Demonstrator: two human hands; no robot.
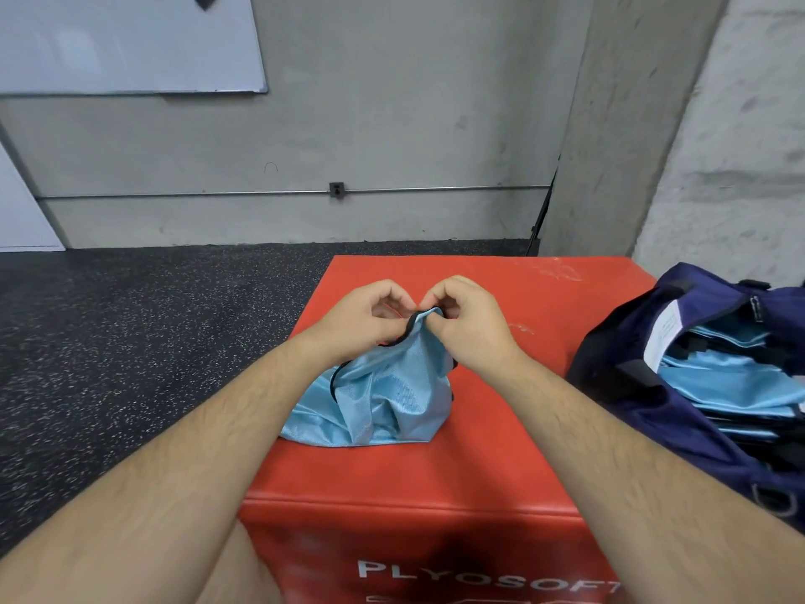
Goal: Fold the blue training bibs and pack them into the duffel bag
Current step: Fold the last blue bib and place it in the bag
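Observation:
A crumpled light blue bib (383, 398) with black trim lies on top of a red foam box (501, 464). Its upper edge is lifted off the box. My left hand (366, 316) and my right hand (466, 320) are close together above it, and both pinch that black-trimmed edge between thumb and fingers. The navy duffel bag (644, 411) stands open at the right on the box's edge. Several folded blue bibs (723, 377) are stacked inside it.
Dark speckled rubber floor (130, 342) lies left of and behind the box. A grey concrete wall (392, 124) with a whiteboard (122, 41) is at the back, and a concrete column (610, 124) stands behind the bag.

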